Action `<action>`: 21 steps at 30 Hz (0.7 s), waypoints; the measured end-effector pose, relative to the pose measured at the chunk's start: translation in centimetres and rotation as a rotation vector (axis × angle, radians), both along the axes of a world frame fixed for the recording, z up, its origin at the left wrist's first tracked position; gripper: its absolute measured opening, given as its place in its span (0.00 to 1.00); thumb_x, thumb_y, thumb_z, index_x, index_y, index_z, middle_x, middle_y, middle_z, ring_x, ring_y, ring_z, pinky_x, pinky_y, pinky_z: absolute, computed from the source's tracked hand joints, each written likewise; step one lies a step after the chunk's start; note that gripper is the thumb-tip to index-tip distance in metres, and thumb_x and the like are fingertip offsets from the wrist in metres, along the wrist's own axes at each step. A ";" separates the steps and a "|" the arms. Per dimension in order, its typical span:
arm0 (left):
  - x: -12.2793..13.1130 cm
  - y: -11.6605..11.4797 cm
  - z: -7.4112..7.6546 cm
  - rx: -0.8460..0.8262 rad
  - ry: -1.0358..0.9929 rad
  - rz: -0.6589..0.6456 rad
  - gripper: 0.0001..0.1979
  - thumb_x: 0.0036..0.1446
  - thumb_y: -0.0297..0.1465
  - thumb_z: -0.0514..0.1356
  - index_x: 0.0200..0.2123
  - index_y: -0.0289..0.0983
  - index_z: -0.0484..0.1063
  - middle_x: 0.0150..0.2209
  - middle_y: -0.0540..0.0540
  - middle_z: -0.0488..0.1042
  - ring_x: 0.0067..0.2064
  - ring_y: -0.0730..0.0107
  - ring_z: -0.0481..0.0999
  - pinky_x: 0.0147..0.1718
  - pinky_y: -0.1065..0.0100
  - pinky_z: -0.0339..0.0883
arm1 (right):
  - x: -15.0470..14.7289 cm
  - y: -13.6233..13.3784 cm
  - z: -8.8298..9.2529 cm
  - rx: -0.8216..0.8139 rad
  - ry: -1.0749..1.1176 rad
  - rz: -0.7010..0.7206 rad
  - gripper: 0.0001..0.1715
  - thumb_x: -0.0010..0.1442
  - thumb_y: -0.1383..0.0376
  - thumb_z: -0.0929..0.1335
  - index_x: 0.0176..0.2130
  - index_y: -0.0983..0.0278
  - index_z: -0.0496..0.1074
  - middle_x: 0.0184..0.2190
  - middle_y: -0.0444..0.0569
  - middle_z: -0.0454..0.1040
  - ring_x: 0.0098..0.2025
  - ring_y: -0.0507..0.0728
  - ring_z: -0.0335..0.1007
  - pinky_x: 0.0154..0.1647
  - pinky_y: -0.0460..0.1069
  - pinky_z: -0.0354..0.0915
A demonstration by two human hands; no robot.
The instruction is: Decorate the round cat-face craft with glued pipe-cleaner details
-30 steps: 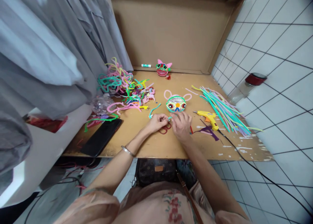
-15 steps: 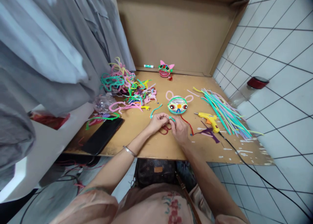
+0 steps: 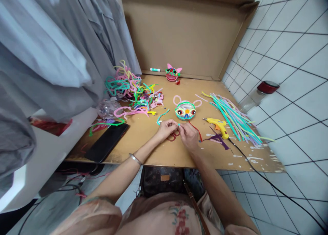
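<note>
I had a short teal strip (image 3: 178, 125) in play just above the tabletop (image 3: 153, 154), in front of the animal face. Only a small bit of it showed: my left hand (image 3: 166, 129) and right hand (image 3: 189, 135) met around it, each pinching it between thumb and fingers, so I could not tell its full shape.

Partly hidden just below the fingers lay dark red loops (image 3: 172, 137), already bent but loose from anything I could see.

Just beyond the hands sat the animal face (image 3: 186, 106), which I judged well along: two eyes, an orange nose, a green outline and two pink looped ears were in place. The teal strip was not on it, and I took that piece as unfinished. A red strand (image 3: 196, 129) ran from near its base toward purple scraps (image 3: 219, 139).

Farther right, the yellow glue gun (image 3: 217, 123) lay untouched beside a bundle of straight strips (image 3: 230, 115). At the back stood a second face (image 3: 172, 73), pink-eared with a red mouth, looking more complete.
</note>
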State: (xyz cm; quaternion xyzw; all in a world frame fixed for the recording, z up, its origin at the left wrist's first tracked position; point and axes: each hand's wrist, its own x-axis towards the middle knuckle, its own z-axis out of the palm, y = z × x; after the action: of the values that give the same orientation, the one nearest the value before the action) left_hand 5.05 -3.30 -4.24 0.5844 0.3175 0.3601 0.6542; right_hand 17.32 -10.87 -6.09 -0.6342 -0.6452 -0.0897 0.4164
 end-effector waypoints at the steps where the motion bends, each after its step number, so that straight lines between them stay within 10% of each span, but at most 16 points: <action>1: 0.0 0.0 0.0 0.008 0.008 -0.013 0.06 0.42 0.32 0.61 0.23 0.35 0.68 0.19 0.53 0.70 0.19 0.81 0.65 0.21 0.75 0.59 | 0.1 0.0 0.0 0.000 0.004 0.003 0.19 0.68 0.62 0.58 0.35 0.62 0.73 0.29 0.51 0.73 0.33 0.54 0.68 0.37 0.48 0.61; 21: -1.6 0.9 1.2 -0.026 0.099 -0.185 0.07 0.37 0.31 0.62 0.22 0.33 0.71 0.18 0.52 0.68 0.20 0.82 0.61 0.21 0.75 0.53 | 0.6 -0.1 0.6 -0.017 0.025 0.173 0.17 0.67 0.65 0.60 0.39 0.61 0.77 0.32 0.50 0.74 0.36 0.54 0.70 0.39 0.48 0.67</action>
State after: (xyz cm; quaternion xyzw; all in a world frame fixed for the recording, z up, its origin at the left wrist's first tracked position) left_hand 3.48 -2.38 -2.99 0.6196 0.2990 0.2648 0.6757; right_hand 17.91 -10.94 -5.47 -0.5806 -0.6931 -0.0402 0.4253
